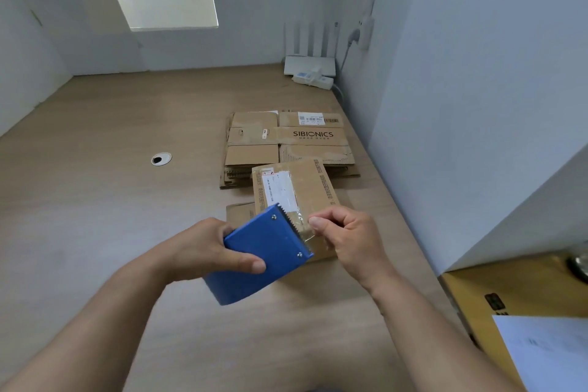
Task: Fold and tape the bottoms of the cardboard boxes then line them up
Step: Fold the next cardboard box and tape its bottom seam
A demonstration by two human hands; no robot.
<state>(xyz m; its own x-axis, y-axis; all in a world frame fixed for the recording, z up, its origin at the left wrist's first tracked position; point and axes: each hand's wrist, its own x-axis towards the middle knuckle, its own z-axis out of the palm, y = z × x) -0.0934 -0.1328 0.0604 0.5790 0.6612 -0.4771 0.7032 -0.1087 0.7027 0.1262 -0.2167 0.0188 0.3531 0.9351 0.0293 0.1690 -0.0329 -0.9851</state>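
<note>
A blue tape dispenser (262, 251) with a toothed blade is held above the table by my left hand (203, 248), which grips its back end. My right hand (348, 237) pinches the loose end of clear tape (307, 229) at the blade. Just behind the dispenser stands a small folded cardboard box (305, 188) with a white label and tape on its upturned face. Farther back lies a stack of flattened cardboard boxes (288, 143), the top one printed SIBIONICS.
The wooden table (127, 184) has a round cable hole (161, 159) at the left. A white router (310, 64) and a power strip (313, 79) sit in the far right corner by the wall. A yellow-brown box (515, 293) with a white sheet stands at the lower right.
</note>
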